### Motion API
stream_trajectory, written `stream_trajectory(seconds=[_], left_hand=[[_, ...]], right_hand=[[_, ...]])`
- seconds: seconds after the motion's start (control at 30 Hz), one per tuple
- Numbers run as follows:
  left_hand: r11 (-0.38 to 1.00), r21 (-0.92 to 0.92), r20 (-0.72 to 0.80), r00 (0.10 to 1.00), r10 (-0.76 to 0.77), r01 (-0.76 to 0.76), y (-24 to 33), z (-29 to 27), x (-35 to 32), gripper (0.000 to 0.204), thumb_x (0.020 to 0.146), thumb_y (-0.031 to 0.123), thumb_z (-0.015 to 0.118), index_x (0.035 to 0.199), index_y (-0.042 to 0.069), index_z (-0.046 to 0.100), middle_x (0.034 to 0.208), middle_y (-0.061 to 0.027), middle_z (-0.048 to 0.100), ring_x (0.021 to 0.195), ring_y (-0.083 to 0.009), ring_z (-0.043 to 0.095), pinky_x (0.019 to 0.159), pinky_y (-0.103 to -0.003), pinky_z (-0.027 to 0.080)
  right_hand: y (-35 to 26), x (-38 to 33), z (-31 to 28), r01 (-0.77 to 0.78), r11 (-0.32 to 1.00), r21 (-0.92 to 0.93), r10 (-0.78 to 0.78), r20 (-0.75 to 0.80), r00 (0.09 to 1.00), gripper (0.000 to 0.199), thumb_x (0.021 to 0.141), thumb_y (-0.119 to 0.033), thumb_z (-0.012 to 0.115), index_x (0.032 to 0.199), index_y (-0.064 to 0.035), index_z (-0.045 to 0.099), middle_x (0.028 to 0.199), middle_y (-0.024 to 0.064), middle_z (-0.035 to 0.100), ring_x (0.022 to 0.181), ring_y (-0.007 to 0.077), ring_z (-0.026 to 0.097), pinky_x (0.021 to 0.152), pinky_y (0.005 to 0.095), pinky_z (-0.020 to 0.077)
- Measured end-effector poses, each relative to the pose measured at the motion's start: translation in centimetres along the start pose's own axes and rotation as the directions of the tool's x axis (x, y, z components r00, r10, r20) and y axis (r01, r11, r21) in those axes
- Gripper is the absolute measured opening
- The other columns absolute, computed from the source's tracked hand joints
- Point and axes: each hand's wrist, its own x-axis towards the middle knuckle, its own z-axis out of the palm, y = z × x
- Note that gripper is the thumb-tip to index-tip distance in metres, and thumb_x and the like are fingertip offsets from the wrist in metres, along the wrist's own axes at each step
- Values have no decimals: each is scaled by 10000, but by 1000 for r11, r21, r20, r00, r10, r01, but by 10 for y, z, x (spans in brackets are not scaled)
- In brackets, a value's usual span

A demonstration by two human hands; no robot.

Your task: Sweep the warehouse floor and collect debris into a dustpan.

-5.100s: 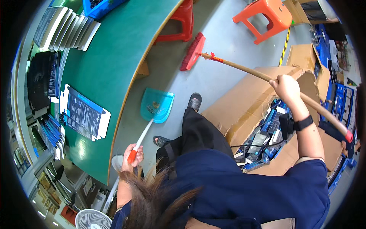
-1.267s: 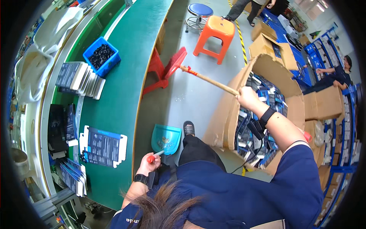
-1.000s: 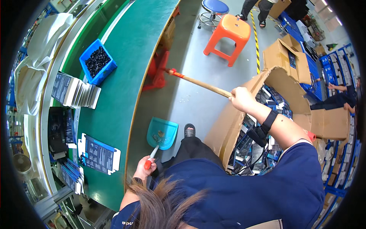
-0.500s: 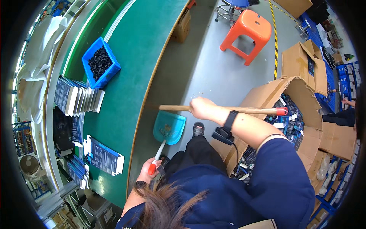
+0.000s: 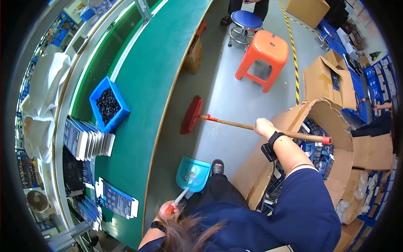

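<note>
My right hand (image 5: 264, 128) is closed around the wooden handle of a broom (image 5: 235, 123). Its red head (image 5: 192, 115) is over the grey floor beside the green table, and the red-capped handle end reaches over a big carton. My left hand (image 5: 168, 209) grips the red-and-white handle of a turquoise dustpan (image 5: 202, 171), low by my feet. Small pale debris (image 5: 192, 173) lies in the pan. More light crumbs (image 5: 213, 131) are scattered on the floor near the broom head.
A green-topped table (image 5: 138, 126) runs along the left, bearing a blue bin (image 5: 120, 119) of small black parts and stacked flat boxes (image 5: 93, 140). An orange stool (image 5: 268, 48) and a blue round stool (image 5: 247, 20) stand ahead. The open carton (image 5: 256, 176) at my right holds many dark packages.
My right hand has moved right and slightly down in the picture, and the broom's red head has come into sight from beside the table. Another person's legs now show behind the stools.
</note>
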Motion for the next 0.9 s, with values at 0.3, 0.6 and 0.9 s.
stream_trajectory(seconds=[0.3, 0.6, 0.9], left_hand=[[980, 188, -33, 997, 68, -61, 23, 84, -33, 274, 824, 243, 323, 685, 20, 401, 464, -26, 403, 359, -143, 380, 323, -230, 315], [926, 330, 45, 983, 180, -185, 64, 79, 19, 153, 809, 180, 289, 738, 53, 337, 492, -51, 390, 382, -154, 363, 339, -253, 326], [953, 227, 30, 979, 201, -202, 67, 57, 26, 71, 796, 132, 323, 761, 71, 322, 571, -44, 388, 431, -151, 405, 384, -277, 371]], right_hand=[[19, -79, 19, -285, 909, 305, 332, -116, 936, 193, 676, -72, 486, 813, 23, 582, 807, 211, 569, 801, 312, 558, 698, 349, 449], [-46, -229, 86, -249, 236, 939, 239, 192, 952, 151, 773, -117, 461, 827, 9, 524, 555, 22, 476, 403, 91, 434, 318, 232, 355], [-104, -330, 226, -226, 754, 617, 309, -29, 951, 197, 757, -157, 476, 729, 21, 557, 528, 126, 519, 429, 209, 516, 404, 342, 414]])
